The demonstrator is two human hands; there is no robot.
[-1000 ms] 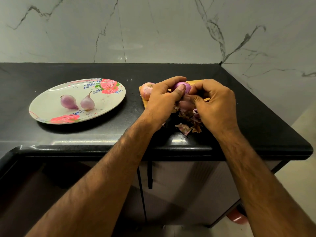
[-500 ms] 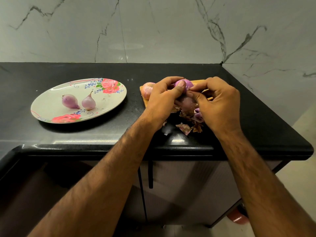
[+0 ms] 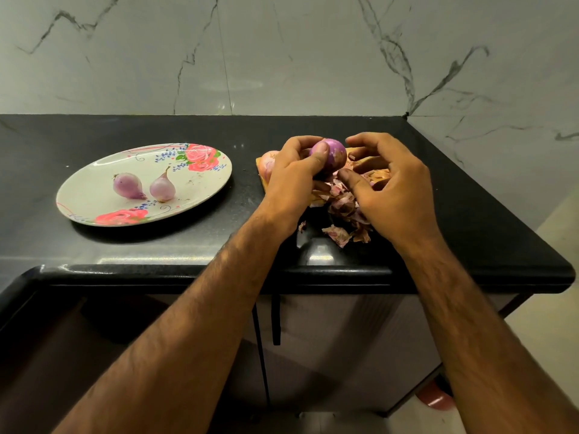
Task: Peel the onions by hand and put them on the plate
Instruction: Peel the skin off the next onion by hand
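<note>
Above a skin-strewn board (image 3: pixel 262 178), the left hand (image 3: pixel 291 180) clamps a small, light onion (image 3: pixel 334 151) between thumb and fingers; the right hand (image 3: pixel 394 186) hovers just beside it, loosely curled and empty. Seemingly near-bare, the firm, slick onion wants gripping round its middle.

We can read no words, numbers, labels or brand marks anywhere; the plate (image 3: pixel 91 186) bears only a painted flower pattern.
</note>
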